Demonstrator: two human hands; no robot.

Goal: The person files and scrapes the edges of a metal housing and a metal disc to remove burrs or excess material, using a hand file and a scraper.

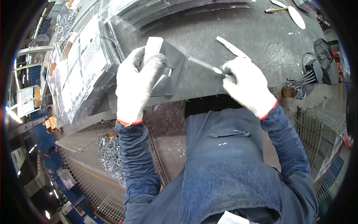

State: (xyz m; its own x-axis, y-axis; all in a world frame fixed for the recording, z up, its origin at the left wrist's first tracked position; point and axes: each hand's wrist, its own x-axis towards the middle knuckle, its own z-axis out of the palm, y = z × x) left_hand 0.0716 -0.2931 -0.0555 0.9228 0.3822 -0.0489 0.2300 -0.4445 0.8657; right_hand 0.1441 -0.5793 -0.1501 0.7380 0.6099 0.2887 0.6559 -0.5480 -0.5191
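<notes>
My left hand (138, 80), in a white knit glove with a red cuff, grips a bent sheet-metal part (164, 86) near the front edge of the grey worktable (209, 26). The part has a bright folded face and a notch beside my thumb. My right hand (248, 84), gloved the same way, is closed round the end of a slim, flat metal file (203, 64). The file's tip points left toward the part, with a small gap between them. Just beyond my right hand lies a pale, narrow stick-like tool (233, 47), its near end hidden behind the glove.
Shiny sheet-metal parts (87, 61) are stacked at the left, more (160, 13) along the back. A black box with cables (313, 71) sits at the right edge. Wire-mesh baskets stand below: one (89, 149) with metal rings (110, 156) at left, another (322, 123) at right.
</notes>
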